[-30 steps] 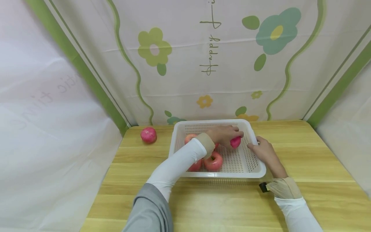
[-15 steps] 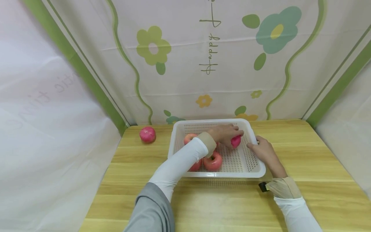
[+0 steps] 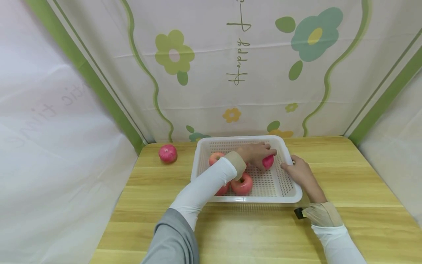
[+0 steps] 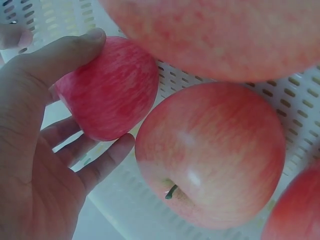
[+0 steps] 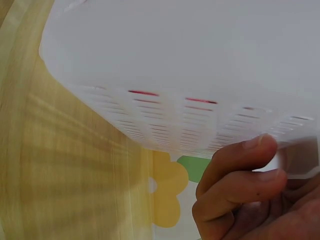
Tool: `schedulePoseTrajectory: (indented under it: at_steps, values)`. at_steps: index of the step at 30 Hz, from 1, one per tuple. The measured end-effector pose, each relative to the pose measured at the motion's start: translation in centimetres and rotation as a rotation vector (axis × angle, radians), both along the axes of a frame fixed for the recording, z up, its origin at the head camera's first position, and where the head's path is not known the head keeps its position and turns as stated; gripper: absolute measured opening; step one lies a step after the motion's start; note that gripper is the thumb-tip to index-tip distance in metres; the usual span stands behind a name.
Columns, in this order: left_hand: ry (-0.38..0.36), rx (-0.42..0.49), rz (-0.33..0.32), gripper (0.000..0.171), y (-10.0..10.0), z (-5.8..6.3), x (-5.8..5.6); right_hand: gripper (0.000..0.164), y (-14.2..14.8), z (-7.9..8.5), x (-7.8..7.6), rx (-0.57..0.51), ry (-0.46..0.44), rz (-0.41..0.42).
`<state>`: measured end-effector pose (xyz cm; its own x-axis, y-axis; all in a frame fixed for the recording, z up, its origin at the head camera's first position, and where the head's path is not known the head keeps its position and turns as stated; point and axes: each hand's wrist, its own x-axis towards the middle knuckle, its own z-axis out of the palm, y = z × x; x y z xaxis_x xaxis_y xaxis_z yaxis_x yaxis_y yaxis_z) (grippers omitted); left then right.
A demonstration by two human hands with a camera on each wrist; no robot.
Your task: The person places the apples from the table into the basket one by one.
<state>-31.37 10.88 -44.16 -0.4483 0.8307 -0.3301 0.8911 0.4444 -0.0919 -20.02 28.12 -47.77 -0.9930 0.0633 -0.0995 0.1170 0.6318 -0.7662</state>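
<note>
In the head view my left hand (image 3: pixel 255 153) reaches into the white plastic basket (image 3: pixel 244 199). Its thumb and fingers hold a small deep-pink fruit with pale streaks (image 4: pixel 112 90), low inside the basket near the right side. Beside that fruit in the left wrist view is a larger red apple (image 4: pixel 215 155) with its stem showing. My right hand (image 3: pixel 300 169) grips the basket's right rim, thumb on top; its curled fingers (image 5: pixel 240 185) are at the side opening in the right wrist view. Several apples (image 3: pixel 242 184) lie in the basket, some partly hidden by my left arm.
A second deep-pink streaked fruit (image 3: pixel 168 153) rests on the wooden table (image 3: pixel 250 234) at the back left, outside the basket. White printed curtains (image 3: pixel 204 91) stand behind and at both sides. Under my right wrist is a small black piece (image 3: pixel 299 213).
The head view has shifted very slightly. Both hands, the held fruit and the basket keep practically the same places.
</note>
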Motion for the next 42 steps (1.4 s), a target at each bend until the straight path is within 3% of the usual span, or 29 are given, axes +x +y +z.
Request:
schedulePoseTrajectory:
  at_steps: [22,30,42]
  values:
    - [0.005,-0.018,0.030,0.080,0.0,0.0,0.2,0.059,-0.2,0.2,0.0,0.009,-0.014,0.001]
    - [0.007,-0.007,0.059,0.079,-0.3,0.6,0.4,0.060,0.0,0.2,0.0,0.019,-0.013,0.008]
    - [0.035,0.040,0.044,0.078,-2.2,1.8,0.2,0.061,-0.2,0.0,-0.1,-0.022,-0.036,-0.011]
